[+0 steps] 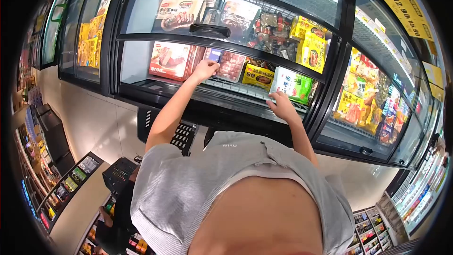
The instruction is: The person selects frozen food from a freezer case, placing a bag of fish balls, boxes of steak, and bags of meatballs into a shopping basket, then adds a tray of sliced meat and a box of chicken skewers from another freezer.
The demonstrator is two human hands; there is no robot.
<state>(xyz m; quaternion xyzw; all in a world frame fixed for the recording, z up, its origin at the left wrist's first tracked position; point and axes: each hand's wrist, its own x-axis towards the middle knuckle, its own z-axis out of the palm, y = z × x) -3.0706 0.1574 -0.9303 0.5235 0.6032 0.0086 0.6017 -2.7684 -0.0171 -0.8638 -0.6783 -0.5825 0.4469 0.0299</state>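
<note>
Inside the freezer opening, my left hand (206, 70) has its fingers pinched at the edge of a meat pack (231, 66) with a blue label. Red-and-white boxes (169, 60) with a meat picture stand to the left of that hand. My right hand (281, 106) is at the freezer's front edge, thumb and fingers apart, right by the lower edge of a white and green packet (291, 85). Between the two hands lies a yellow and black packet (258, 76).
A sliding glass lid with a black handle (210, 30) covers more packs behind the opening. To the right is another freezer section with yellow packets (356, 108). A black shopping basket (181, 137) stands below the freezer's front. A person in dark clothes (118, 222) is at lower left.
</note>
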